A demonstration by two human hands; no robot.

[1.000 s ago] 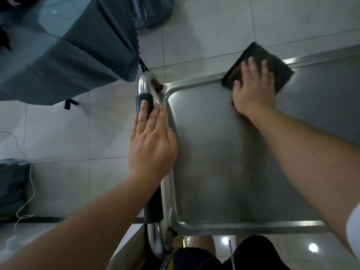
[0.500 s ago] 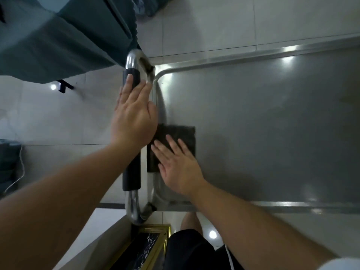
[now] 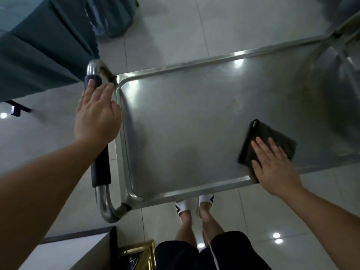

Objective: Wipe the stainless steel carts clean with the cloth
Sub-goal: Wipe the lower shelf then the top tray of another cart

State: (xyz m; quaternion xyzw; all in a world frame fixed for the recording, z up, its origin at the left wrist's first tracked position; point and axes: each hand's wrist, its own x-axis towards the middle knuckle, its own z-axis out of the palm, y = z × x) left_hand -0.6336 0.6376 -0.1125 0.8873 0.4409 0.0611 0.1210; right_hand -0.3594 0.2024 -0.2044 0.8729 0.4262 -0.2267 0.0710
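One cart (image 3: 194, 121), one cloth (image 3: 270, 141), two bare hands: a person stands over the stainless steel cart's top shelf mid-wipe, seen from a head-worn camera. The right hand (image 3: 274, 168) lies flat, fingers straight, pressing the dark folded cloth onto the tray near its near rim, toward the end away from the handle (image 3: 100, 166); nothing is pinched or clenched, just palm pressure. The left hand (image 3: 97, 117) rests over the handle's black foam sleeve w/ fingers extended, apparently steadying the cart; whether the thumb wraps beneath can't be told. Judged step: sweeping the tray surface, approx. midway, since the far corner at upper right looks not yet reached. Next move likely calls for steady downward pressure while sliding the cloth along the rim & into the corners, w/ the handle braced so the cart doesn't roll. Also in frame: teal fabric (image 3: 39, 55), tiled floor (image 3: 194, 26).
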